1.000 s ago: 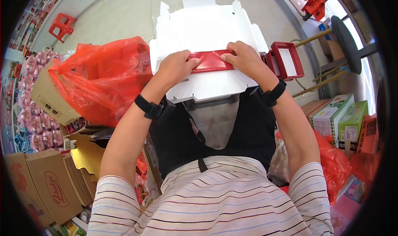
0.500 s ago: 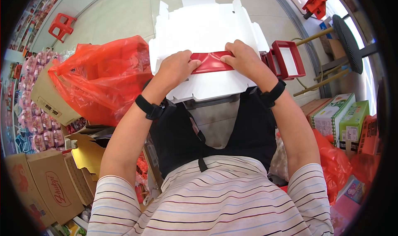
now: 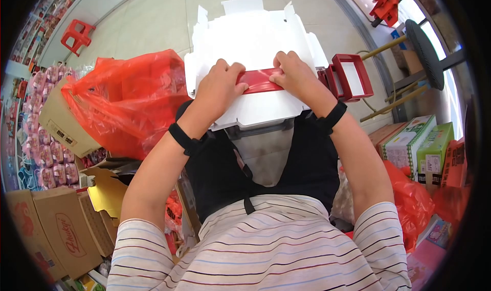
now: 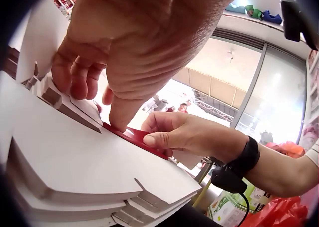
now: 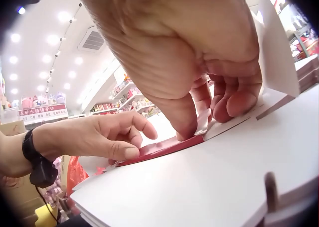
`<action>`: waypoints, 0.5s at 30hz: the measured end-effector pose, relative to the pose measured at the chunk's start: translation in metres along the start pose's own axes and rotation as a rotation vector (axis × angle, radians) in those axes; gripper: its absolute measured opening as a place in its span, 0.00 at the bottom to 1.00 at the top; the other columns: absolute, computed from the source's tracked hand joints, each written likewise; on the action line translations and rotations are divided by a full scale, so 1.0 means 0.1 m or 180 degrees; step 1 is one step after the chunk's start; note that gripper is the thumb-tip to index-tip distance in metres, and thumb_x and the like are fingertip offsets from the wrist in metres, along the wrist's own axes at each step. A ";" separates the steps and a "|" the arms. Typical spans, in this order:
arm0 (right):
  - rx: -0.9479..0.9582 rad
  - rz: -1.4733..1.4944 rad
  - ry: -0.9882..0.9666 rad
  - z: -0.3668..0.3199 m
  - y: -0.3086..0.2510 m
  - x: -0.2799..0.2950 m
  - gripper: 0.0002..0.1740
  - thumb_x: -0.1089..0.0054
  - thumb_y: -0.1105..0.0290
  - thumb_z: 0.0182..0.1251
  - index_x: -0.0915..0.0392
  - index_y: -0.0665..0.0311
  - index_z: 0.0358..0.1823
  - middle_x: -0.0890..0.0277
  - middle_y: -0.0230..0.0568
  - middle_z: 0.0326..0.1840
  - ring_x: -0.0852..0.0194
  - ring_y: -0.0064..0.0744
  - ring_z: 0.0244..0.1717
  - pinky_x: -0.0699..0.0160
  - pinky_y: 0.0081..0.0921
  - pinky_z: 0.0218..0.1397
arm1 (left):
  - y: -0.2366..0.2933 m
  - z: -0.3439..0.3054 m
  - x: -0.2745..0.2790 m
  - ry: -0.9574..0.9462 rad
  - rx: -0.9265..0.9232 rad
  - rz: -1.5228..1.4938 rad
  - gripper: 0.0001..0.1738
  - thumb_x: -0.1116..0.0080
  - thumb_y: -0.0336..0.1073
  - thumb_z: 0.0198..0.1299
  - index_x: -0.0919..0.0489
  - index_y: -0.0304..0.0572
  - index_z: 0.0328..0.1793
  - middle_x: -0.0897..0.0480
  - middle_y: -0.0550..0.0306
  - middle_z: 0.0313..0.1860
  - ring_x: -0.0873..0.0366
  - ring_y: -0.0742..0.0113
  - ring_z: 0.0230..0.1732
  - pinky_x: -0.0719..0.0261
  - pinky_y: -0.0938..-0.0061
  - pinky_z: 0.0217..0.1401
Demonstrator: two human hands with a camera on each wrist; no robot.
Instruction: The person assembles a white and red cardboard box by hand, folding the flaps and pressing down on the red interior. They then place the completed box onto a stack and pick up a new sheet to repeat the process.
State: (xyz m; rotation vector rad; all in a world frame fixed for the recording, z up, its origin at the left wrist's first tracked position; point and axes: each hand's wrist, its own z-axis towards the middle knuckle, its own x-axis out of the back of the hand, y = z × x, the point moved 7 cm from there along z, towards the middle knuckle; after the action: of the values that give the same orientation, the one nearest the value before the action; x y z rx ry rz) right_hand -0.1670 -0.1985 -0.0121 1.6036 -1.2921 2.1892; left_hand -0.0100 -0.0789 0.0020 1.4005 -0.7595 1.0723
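Observation:
Both hands work on a glossy red cardboard strip (image 3: 262, 81) lying across a stack of flat white box blanks (image 3: 250, 35). My left hand (image 3: 219, 89) holds the strip's left end, thumb on the near edge and fingers curled over the far side. At the other end my right hand (image 3: 296, 79) pinches it, thumb on top. In the right wrist view, the strip (image 5: 164, 151) lies low along the white cardboard (image 5: 199, 182), with the left index finger raised above it. Several layers of white cardboard (image 4: 75, 157) show in the left wrist view.
Right of the stack sits a red open box (image 3: 358, 79) with a white inside. A large red plastic bag (image 3: 133, 96) fills the left side, near brown cartons (image 3: 66, 229). Green-and-white boxes (image 3: 409, 142) stand at the right, below a round-topped stool (image 3: 424, 56).
The left hand has drawn slightly back towards the body, and its thumb and index finger have spread apart. The right hand and strip have shifted slightly; the strip's middle looks less creased than half a second ago.

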 end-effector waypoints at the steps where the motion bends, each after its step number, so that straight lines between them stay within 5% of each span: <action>1: 0.0004 0.0019 0.0100 -0.02 -0.02 0.02 0.17 0.24 0.65 0.68 0.20 0.65 0.49 0.22 0.56 0.52 0.18 0.61 0.49 0.18 0.46 0.57 | 0.00 -0.01 -0.04 0.0085 -0.0339 0.0076 0.24 0.28 0.47 0.67 0.16 0.34 0.59 0.17 0.46 0.56 0.17 0.47 0.56 0.17 0.57 0.59; 5: 0.0468 -0.0267 0.0257 -0.14 -0.12 0.05 0.18 0.22 0.63 0.65 0.18 0.65 0.48 0.22 0.53 0.51 0.20 0.57 0.51 0.18 0.45 0.58 | 0.09 -0.07 0.00 0.0127 -0.0911 0.0321 0.24 0.27 0.45 0.65 0.16 0.36 0.59 0.17 0.49 0.55 0.20 0.50 0.61 0.18 0.59 0.64; 13: 0.1589 -0.0919 0.0302 -0.26 -0.25 0.06 0.22 0.21 0.59 0.60 0.16 0.69 0.46 0.21 0.46 0.47 0.22 0.48 0.53 0.18 0.42 0.56 | 0.11 -0.01 -0.01 -0.0120 -0.1382 0.0718 0.20 0.30 0.44 0.67 0.15 0.36 0.56 0.17 0.49 0.50 0.19 0.51 0.55 0.16 0.60 0.60; 15: 0.1780 -0.1117 0.0386 -0.28 -0.24 0.03 0.14 0.28 0.67 0.62 0.16 0.68 0.44 0.21 0.45 0.45 0.21 0.46 0.51 0.18 0.39 0.55 | 0.11 -0.01 -0.01 -0.0060 -0.1448 0.0687 0.19 0.31 0.43 0.67 0.15 0.36 0.55 0.17 0.49 0.49 0.19 0.51 0.54 0.16 0.60 0.59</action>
State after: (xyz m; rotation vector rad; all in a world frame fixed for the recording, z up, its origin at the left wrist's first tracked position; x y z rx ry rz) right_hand -0.1747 -0.1647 0.0019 1.6617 -0.3311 2.4806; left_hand -0.0202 -0.0795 0.0050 0.9573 -1.1093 0.9720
